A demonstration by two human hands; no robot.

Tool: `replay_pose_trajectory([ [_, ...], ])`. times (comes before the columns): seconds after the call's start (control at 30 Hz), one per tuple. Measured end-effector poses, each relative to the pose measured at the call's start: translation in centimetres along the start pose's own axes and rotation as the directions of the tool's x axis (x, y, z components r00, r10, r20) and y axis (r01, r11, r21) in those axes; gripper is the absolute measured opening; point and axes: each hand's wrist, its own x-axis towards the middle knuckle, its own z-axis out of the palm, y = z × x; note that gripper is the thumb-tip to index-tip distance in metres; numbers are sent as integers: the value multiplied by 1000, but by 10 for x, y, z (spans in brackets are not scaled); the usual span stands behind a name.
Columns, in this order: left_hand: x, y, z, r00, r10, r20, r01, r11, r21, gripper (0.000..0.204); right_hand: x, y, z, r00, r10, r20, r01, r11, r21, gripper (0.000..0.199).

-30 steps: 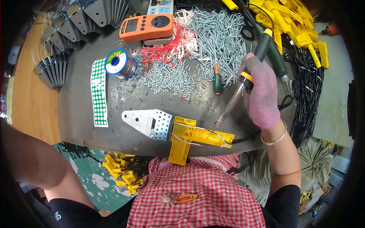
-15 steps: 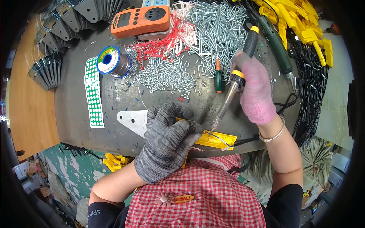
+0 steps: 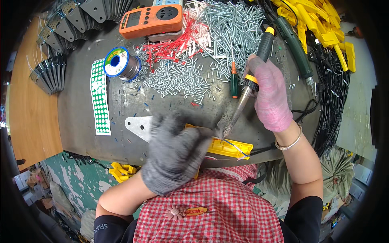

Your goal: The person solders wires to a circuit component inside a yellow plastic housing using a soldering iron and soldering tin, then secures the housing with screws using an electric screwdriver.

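1. Swung in from the lower left since the first frame, the left hand [image 3: 174, 152] now covers the middle of the yellow housing [image 3: 233, 148]; the right hand [image 3: 271, 93] has come slightly closer to the body with the soldering iron [image 3: 265, 46].
2. Right fingers are wrapped round the iron's grip. Left fingers are curled but blurred, so I cannot tell whether they grasp anything.
3. Where it lies: the housing is at the bench's [image 3: 77, 109] front edge, a metal plate [image 3: 139, 126] showing left of the hand and a black cable [image 3: 261, 151] at its right end.
4. Handling, as I judge it: the housing looks like light, stiff plastic, best held by its outer walls; the thin wires [image 3: 239, 149] inside seem soft and easily tugged loose. Take the iron only by its dark grip (its metal barrel is probably hot).
5. Room: bare bench lies left of the plate, towards the sticker strip [image 3: 100, 97]. Beyond, loose screws [image 3: 182, 81] and a screwdriver [image 3: 234, 83] crowd the way; nearer the body, the edge leaves little margin.
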Motion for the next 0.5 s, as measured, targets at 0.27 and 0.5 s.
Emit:
replay_pose_trajectory([
  [0.27, 16, -16, -40, 998, -61, 2, 58, 953, 296, 23, 2, 7, -5, 992, -122, 22, 124, 979, -162, 37],
  [0.5, 17, -5, -6, 959, 68, 276, -59, 997, -40, 19, -2, 4, 0, 999, -54, -5, 53, 996, -71, 36],
])
